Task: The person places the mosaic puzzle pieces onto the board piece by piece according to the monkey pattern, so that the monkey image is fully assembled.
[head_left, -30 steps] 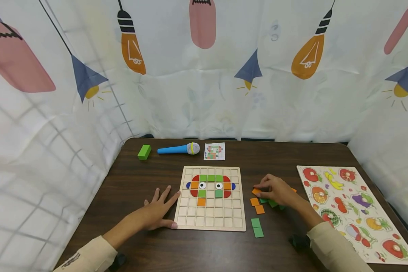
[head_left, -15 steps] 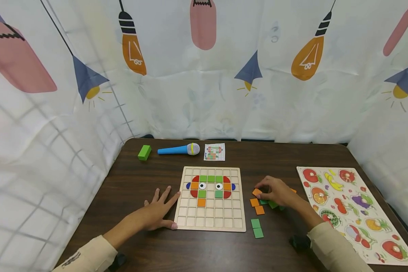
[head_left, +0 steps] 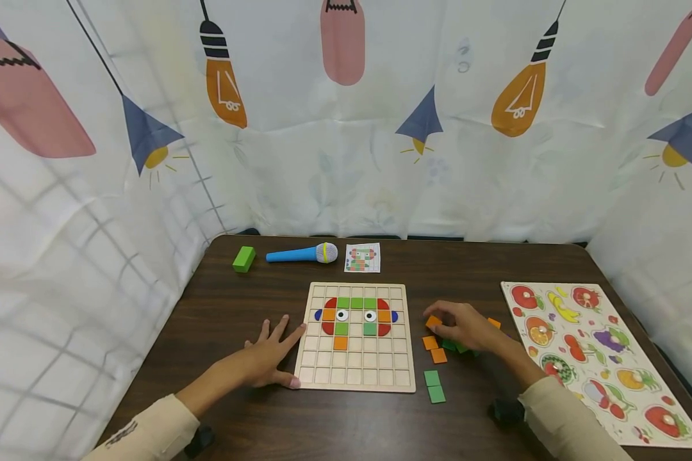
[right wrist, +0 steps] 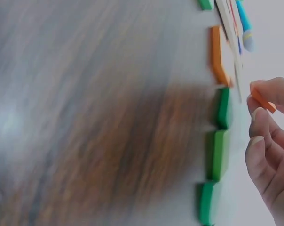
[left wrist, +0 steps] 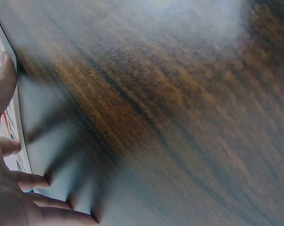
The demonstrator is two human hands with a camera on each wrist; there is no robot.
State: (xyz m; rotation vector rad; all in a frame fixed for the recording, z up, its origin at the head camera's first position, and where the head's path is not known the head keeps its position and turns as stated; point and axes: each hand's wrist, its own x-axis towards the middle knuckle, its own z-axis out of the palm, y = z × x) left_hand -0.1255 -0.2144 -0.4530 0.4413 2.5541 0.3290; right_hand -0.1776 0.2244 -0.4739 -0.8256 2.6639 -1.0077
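A wooden grid board point(head_left: 354, 378) lies mid-table, bearing coloured tiles in a face-like pattern with two eye tiles. My left hand point(head_left: 268, 358) rests spread at its left edge, thumb and a fingertip touching the rim; the left wrist view shows this hand point(left wrist: 15, 188) with straight fingers. To the right of the board, my right hand point(head_left: 464, 325) pinches an orange square tile point(right wrist: 263, 99) between thumb and finger, raised off the table. Under and beside that hand lie more orange tiles point(head_left: 439, 355) and green tiles point(head_left: 436, 394); some are partly hidden by the hand.
A small pattern card point(head_left: 362, 258), a blue toy microphone point(head_left: 300, 254) and a green block point(head_left: 244, 259) lie behind the board. A fruit-picture board point(head_left: 602, 358) covers the right side of the table. A printed curtain point(head_left: 334, 173) hangs behind.
My right hand, pinching the orange tile, has shifted slightly left and lifted it a little. My left hand stays at the board's edge.
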